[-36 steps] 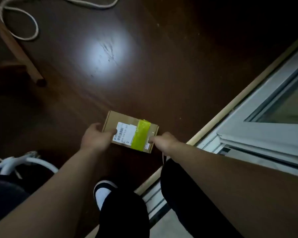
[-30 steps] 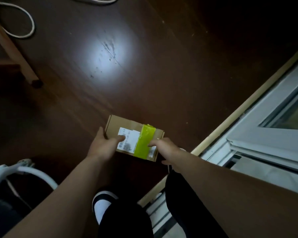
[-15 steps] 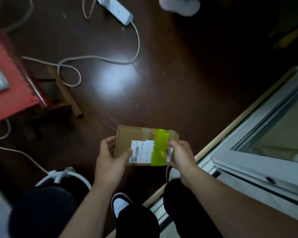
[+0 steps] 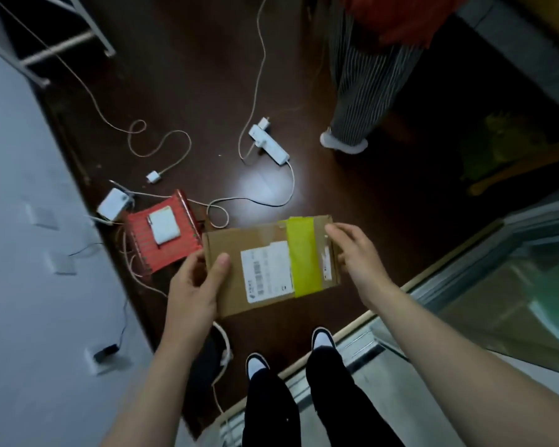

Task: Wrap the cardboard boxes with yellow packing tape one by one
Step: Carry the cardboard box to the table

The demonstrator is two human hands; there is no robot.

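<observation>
A flat cardboard box with a white shipping label is held up in the air in front of me. A strip of yellow tape runs across its right part and over its far edge. My left hand grips the box's left end, thumb on top. My right hand is at the box's right end, fingers loosely spread against its edge. I see no tape roll.
Below on the dark floor lie a white power strip, several cables and chargers, and a red stool with a white item on it. Another person's striped trouser leg stands at the far right. A window frame is on my right.
The box was lifted from the floor to chest height as I stood up. My right hand loosened from a grip to a light touch at the right end.
</observation>
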